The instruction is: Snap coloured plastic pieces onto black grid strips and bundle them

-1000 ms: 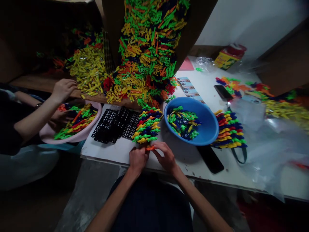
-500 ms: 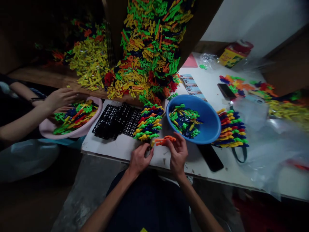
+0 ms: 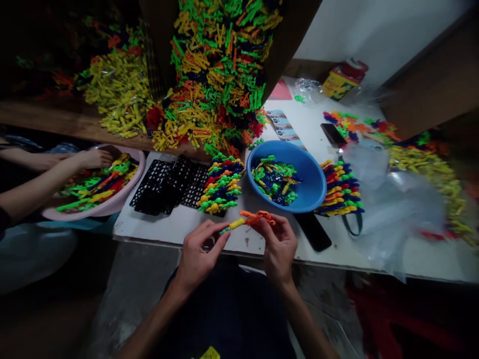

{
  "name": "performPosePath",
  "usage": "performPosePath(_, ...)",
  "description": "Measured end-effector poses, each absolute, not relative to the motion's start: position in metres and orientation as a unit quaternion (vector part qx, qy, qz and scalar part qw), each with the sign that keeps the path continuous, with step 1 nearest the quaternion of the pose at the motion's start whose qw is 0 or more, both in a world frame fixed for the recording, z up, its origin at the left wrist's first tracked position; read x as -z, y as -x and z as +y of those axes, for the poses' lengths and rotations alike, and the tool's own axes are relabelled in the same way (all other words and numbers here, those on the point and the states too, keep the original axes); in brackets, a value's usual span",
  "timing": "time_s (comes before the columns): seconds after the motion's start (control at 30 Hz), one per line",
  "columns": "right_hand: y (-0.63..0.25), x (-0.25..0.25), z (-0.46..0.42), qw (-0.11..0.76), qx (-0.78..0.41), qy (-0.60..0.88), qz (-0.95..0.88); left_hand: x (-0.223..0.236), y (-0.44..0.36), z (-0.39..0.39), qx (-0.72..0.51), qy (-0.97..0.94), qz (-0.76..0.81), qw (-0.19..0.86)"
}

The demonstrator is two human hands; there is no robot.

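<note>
Both hands on an orange-and-yellow plastic piece (image 3: 249, 218) above the worktop's front edge

From where I'm watching, the person's left hand (image 3: 198, 254) and right hand (image 3: 279, 247) are both closed on the orange-and-yellow plastic piece, holding it up just inside the front edge of the white worktop (image 3: 179, 234). The left fingers (image 3: 211, 228) pinch its thin yellow-and-blue end, and the right fingers (image 3: 267, 224) grip its orange branched end. Just behind it stands a long stack of multicoloured plastic pieces (image 3: 220, 184), with black plastic grid trays (image 3: 168, 184) to its left and a round blue plastic bowl (image 3: 314, 192) of mostly green and blue pieces to its right. Beyond the worktop's left edge, a co-worker's hand (image 3: 95, 159) lies at the rim of a pink plastic basin (image 3: 140, 169) of mixed pieces
</note>
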State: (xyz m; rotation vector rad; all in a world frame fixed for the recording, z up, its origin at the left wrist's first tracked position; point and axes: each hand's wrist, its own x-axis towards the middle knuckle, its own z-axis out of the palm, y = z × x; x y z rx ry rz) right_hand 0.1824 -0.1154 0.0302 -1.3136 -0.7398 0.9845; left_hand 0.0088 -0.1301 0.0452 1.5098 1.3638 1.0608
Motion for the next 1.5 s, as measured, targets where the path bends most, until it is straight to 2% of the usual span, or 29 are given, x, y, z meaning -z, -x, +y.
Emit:
performPosePath(0.27, -0.178, -0.035, -0.126, 0.597, -0.362, 0.583, -0.414, -0.047, -0.009, -0.133, -0.426, -0.657, 0.524, 0.336)
performPosePath(0.53, -0.193, -0.030, -0.129, 0.541, -0.522, 0.548, -0.367, -0.030, 0.011, -0.126, -0.365, -0.645, 0.494, 0.455)
performPosePath(0.73, -0.189, -0.024, -0.134, 0.522, -0.543, 0.552, -0.358, -0.018, 0.018, -0.129, -0.346, -0.649, 0.489, 0.469)
performPosePath(0.9, -0.187, -0.021, -0.131, 0.518, -0.521, 0.548, -0.399, -0.013, 0.004, -0.133, -0.333, -0.683, 0.499, 0.416)
performPosePath(1.1, -0.192, -0.037, -0.109, 0.474, -0.388, 0.472, -0.633, 0.001, -0.021, -0.128, -0.337, -0.721, 0.559, 0.233)
performPosePath(1.33, -0.191, -0.029, -0.084, 0.458, -0.282, 0.375, -0.755, 0.029, -0.028, -0.113, -0.377, -0.672, 0.602, 0.210)
performPosePath(1.5, -0.192, -0.011, -0.081, 0.452, -0.243, 0.370, -0.775, 0.049, -0.031, -0.108, -0.299, -0.660, 0.676, 0.135)
